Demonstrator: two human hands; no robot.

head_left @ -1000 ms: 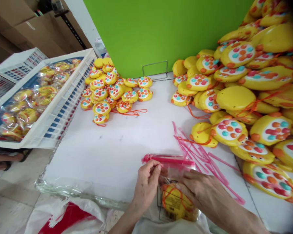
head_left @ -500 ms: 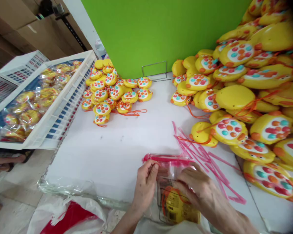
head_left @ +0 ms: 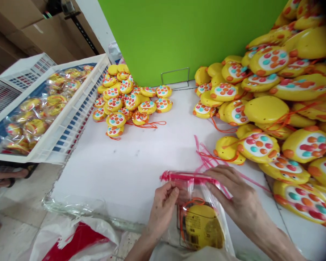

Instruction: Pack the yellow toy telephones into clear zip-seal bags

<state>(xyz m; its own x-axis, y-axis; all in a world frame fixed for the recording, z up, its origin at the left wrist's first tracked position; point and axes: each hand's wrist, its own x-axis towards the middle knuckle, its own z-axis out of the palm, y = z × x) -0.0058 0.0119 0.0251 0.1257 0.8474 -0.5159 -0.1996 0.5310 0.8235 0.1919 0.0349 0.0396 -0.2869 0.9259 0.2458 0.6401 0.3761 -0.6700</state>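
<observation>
Close to my body is a clear plastic bag (head_left: 174,232) with a bright pink band along its top edge. Through the plastic show a yellow toy (head_left: 206,226), an orange cord and black print with a barcode. My left hand (head_left: 164,204) pinches the bag's left side just below the band, thumb and fingers closed. At the upper right corner, my right hand (head_left: 236,195) has its fingers over the pink band and its thumb underneath. Beyond them lie loose pink strips (head_left: 203,152) on the white tabletop (head_left: 97,166).
Many yellow toys with coloured dots form a big heap (head_left: 266,105) on the right; a smaller pile (head_left: 116,98) lies back left. A white crate (head_left: 70,119) of bagged toys stands left. A green panel (head_left: 192,36) rises behind a wire stand (head_left: 175,72). Another person's feet (head_left: 19,175) show left.
My right hand has moved up from the bag's middle to the right end of its pink band, uncovering more of the yellow toy. My left hand keeps its pinch. The view has shifted slightly.
</observation>
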